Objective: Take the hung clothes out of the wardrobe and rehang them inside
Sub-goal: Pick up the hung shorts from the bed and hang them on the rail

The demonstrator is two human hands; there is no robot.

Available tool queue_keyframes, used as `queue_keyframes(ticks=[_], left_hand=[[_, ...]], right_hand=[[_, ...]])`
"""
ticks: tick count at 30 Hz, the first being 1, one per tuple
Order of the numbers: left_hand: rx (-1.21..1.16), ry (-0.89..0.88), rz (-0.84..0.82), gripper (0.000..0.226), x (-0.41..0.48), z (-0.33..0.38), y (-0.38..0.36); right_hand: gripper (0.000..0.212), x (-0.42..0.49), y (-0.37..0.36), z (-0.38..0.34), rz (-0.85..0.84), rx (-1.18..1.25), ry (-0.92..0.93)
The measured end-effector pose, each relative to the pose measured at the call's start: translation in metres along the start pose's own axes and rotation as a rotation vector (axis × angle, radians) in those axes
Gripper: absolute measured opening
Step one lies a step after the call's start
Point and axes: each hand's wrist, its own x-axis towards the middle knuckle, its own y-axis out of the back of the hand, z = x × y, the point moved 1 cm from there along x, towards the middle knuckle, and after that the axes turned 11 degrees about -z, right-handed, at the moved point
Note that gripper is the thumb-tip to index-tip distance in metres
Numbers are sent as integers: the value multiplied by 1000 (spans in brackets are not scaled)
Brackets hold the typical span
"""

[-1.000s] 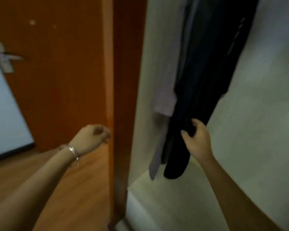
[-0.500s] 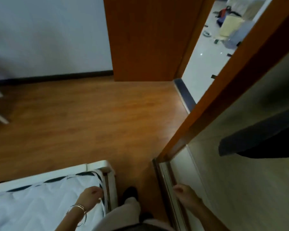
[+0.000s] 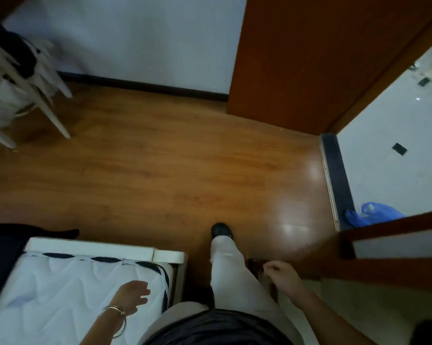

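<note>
Orange-brown wooden floor [image 3: 160, 175] fills the room, seen from above over the person's own pale trouser leg [image 3: 231, 272] and black shoe [image 3: 220, 230]. Nearest on the left, the left hand [image 3: 131, 296] hovers over a white quilted mattress [image 3: 55, 290], its fingers [image 3: 141, 292] loose and spread, holding nothing, with a metal bangle [image 3: 115, 319] on the wrist. On the right, the right hand [image 3: 283, 278] sits by the wardrobe [image 3: 384, 267] base with its fingers curled under; whether they grip the rail cannot be told. A dark shape [image 3: 431, 332] cut off in the lower right corner, against the wardrobe's pale inside, may be the clothes but is too cropped to tell. Dark cloth [image 3: 8, 245] lies over the bed's far left corner. Beyond the wardrobe's brown front edge, a blue plastic bag [image 3: 376, 215] rests on pale tiles just past a dark threshold strip [image 3: 337, 175]. Farther back stands an open orange door [image 3: 309, 58], and at far left a white-legged chair [image 3: 48, 108] piled with dark and white fabric, before a pale wall [image 3: 135, 33].
</note>
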Motion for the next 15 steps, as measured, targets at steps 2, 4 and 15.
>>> queue_keyframes(ticks=[2,4,15], left_hand=[[-72,16,3,14,7,24,-4],[-157,19,4,19,22,46,-4],[-363,-121,151,11,57,214,-10]], right_hand=[[21,25,19,-30,-24,-32,4],[22,53,39,-62,-74,-83,15],[10,176,165,-284,-188,-385,83]])
